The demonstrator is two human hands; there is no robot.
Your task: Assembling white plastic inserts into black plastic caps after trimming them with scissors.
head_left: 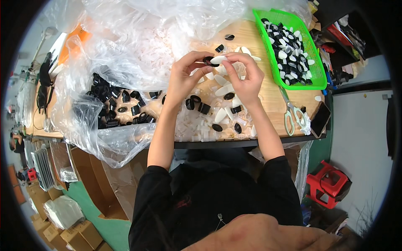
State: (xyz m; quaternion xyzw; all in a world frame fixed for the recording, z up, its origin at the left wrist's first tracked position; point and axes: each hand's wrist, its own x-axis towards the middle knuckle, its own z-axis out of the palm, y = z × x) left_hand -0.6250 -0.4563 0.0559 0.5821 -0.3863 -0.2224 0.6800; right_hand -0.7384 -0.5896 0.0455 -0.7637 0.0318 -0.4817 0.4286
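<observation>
Pinching a black oval piece (207,61) in the left hand (183,71), a white oval piece (218,60) in the right hand (248,79), inward of the table (272,94)'s near edge — with contact hard to judge — could drop either among loose parts (225,90) by gripping off-centre.

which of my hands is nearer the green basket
Your right hand. It is left of the basket, apart from it; your left hand is farther left, beyond the right.

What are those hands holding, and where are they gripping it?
The right hand grips a white oval by its right end. The left hand holds a black piece; exactly where is hard to tell.
</observation>
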